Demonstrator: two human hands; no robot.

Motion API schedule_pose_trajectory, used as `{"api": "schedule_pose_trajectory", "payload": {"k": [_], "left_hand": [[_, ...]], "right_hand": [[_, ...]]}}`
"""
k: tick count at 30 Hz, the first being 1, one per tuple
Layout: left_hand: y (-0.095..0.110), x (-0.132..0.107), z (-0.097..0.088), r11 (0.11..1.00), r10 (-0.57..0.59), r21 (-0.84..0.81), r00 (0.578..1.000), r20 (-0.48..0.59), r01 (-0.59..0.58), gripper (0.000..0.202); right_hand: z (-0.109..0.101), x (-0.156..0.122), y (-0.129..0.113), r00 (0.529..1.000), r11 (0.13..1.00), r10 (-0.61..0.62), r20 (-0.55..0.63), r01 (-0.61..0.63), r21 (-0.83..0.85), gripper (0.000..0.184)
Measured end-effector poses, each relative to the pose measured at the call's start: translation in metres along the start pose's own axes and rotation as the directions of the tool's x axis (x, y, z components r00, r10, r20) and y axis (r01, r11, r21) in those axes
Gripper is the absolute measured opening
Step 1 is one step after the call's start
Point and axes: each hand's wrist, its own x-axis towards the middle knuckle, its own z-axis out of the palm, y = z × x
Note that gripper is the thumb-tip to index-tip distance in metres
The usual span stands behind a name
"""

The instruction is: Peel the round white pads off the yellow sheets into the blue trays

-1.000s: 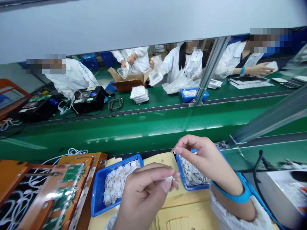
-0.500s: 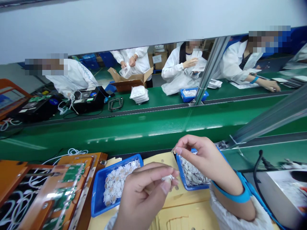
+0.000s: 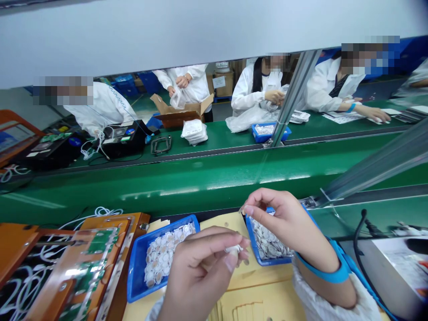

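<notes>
My left hand (image 3: 200, 272) is closed, with a small white piece (image 3: 234, 248) pinched between thumb and fingers. Up and to the right of it, my right hand (image 3: 277, 218) is closed in a pinch. A thin, small bit shows at its fingertips, too small to name. To the left, a blue tray (image 3: 133, 267) holds many small round discs (image 3: 163, 254), some white and some brownish. Behind and below my right hand, a second blue tray (image 3: 253, 243) contains whitish round pieces (image 3: 267, 240). Yellow sheets (image 3: 257, 307) lie beneath my hands.
An orange fixture (image 3: 110, 258) with green boards and white cables stands at left. A metal post (image 3: 377, 160) slants on the right, near a black cable (image 3: 357, 236). Beyond the green belt (image 3: 200, 174), several co-workers in white coats handle bags, an open carton (image 3: 180, 118) and flat items.
My two hands hold almost the same pose and place. Across the belt, the middle co-worker's hands have come down, and the right co-worker's hand has shifted slightly left.
</notes>
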Motion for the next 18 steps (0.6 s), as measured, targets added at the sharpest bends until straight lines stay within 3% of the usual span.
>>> {"api": "schedule_pose_trajectory", "payload": {"k": [6,11,16,18], "left_hand": [[0.004,-0.003,0.011,0.997,-0.077,-0.032,0.991,-0.113,0.074,0.014],[0.004,-0.002,0.010,0.997,-0.072,-0.041,0.993,-0.096,0.068,0.018],[0.001,0.000,0.004,0.999,-0.023,-0.043,1.000,0.000,0.023,0.024],[0.002,0.000,0.005,0.998,-0.037,-0.058,0.999,-0.027,0.035,0.024]], "right_hand": [[0.001,0.001,0.001,1.000,1.000,0.002,0.000,-0.002,0.005,0.018],[0.001,0.000,0.000,1.000,1.000,0.003,0.004,-0.003,0.005,0.018],[0.000,-0.001,0.000,1.000,1.000,-0.002,0.002,0.002,-0.001,0.018],[0.000,-0.001,0.000,1.000,1.000,-0.005,0.003,0.005,-0.007,0.018]]}}
